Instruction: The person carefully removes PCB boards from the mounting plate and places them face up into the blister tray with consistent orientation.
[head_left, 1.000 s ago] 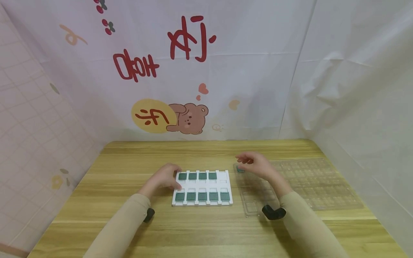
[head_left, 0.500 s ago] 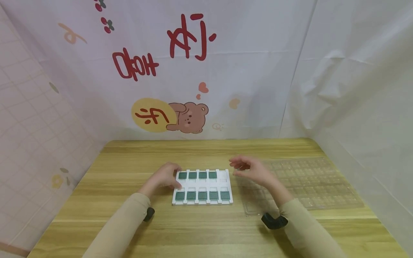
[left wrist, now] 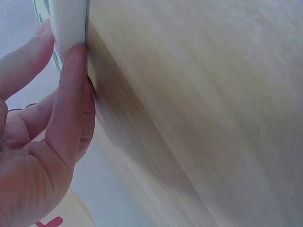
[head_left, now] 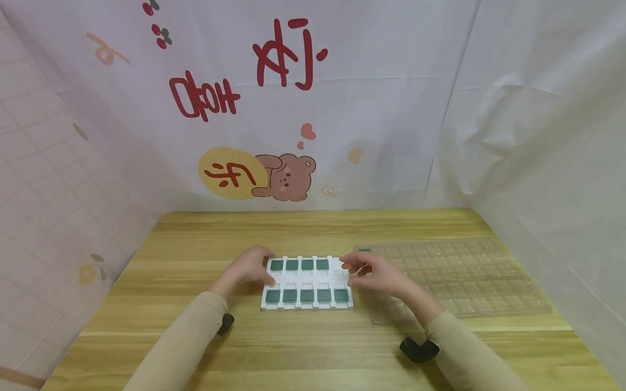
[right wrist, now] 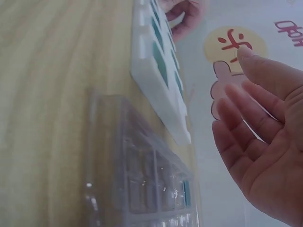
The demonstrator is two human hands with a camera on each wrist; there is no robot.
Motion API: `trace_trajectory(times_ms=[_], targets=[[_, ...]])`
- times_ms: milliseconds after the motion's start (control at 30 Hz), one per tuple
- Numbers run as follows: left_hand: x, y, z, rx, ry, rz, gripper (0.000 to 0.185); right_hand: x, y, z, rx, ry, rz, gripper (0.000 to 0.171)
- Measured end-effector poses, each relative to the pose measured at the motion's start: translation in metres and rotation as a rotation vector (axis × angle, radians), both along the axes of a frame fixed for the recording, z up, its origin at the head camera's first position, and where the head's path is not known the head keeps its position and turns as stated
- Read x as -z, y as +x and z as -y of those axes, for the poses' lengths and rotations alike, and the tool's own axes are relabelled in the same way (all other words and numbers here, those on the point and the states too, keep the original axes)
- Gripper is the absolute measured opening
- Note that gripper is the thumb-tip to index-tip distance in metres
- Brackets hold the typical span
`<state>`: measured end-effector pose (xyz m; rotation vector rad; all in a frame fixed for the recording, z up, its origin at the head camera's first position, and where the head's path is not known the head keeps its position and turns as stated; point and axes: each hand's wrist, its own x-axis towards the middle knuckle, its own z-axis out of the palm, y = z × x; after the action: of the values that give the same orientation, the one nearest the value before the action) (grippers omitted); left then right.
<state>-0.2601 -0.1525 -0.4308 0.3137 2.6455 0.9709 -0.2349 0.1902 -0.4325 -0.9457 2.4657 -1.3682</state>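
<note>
A white tray (head_left: 313, 277) with two rows of pockets lies on the wooden table, several green square chips (head_left: 307, 296) set in it. Its far right pocket (head_left: 338, 266) shows white, with no green. At the tray's left end my left hand (head_left: 253, 266) grips the edge; in the left wrist view a fingertip and thumb meet the white side (left wrist: 70, 23). My right hand (head_left: 379, 274) hovers at the right end, thumb and fingers apart with nothing between them. In the right wrist view the palm (right wrist: 279, 156) is bare and the fingers relaxed.
Clear plastic trays (head_left: 469, 277) with many small cells spread over the table's right side, partly under my right hand. One green chip (head_left: 364, 250) sits in their far left corner. A printed white cloth (head_left: 381, 108) hangs behind the table (head_left: 274, 353).
From above the clear tray, my right hand has moved left to the white tray's right end, uncovering the chip in the corner. My left hand keeps its grip on the white tray.
</note>
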Motion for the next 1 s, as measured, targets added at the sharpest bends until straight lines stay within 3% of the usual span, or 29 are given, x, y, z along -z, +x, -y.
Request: trace_trajectory(times_ms=[267, 533, 1000], targets=[[0.000, 0.001, -0.001, -0.002, -0.012, 0.002, 0.063, 0.005, 0.005, 0.001, -0.019, 0.132, -0.019, 0.044], [-0.001, 0.002, -0.002, 0.002, 0.002, -0.002, 0.063, 0.009, 0.009, 0.005, -0.046, 0.216, -0.098, 0.042], [-0.002, 0.003, -0.003, -0.013, 0.012, 0.015, 0.065, 0.010, 0.012, 0.012, -0.009, 0.366, -0.197, 0.040]])
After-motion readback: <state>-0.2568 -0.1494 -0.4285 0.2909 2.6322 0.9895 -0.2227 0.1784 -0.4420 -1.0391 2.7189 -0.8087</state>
